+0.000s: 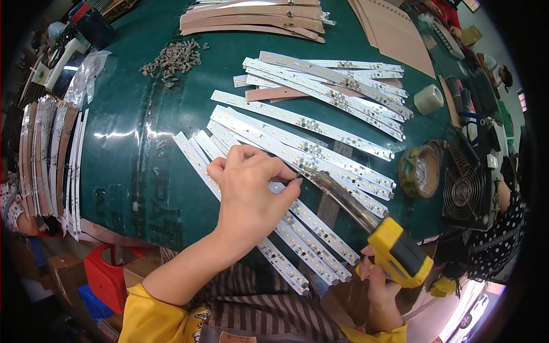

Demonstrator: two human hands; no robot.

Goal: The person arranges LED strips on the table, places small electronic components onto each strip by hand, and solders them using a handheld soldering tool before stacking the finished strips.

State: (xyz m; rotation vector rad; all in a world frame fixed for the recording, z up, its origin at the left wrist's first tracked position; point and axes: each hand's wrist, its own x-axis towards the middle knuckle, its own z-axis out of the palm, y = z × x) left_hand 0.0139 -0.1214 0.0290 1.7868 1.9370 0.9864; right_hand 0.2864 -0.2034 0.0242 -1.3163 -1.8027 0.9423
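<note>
My left hand [250,186] rests with curled fingers on a fan of long white LED circuit strips [320,157] laid on the green table mat [131,160], pinching or pressing one strip near its middle. My right hand [378,286] grips the yellow handle of a soldering gun [400,251]. The gun's dark metal barrel [337,191] reaches up-left, and its tip meets a strip just beside my left fingertips. More LED strips [337,80] lie piled farther back on the mat.
A heap of small grey parts [174,59] sits at the back left. Stacked strips [54,160] line the left edge. A tape roll [428,99], a round tin [419,170] and a small fan [464,194] stand on the right. Brown boards [251,17] lie at the back.
</note>
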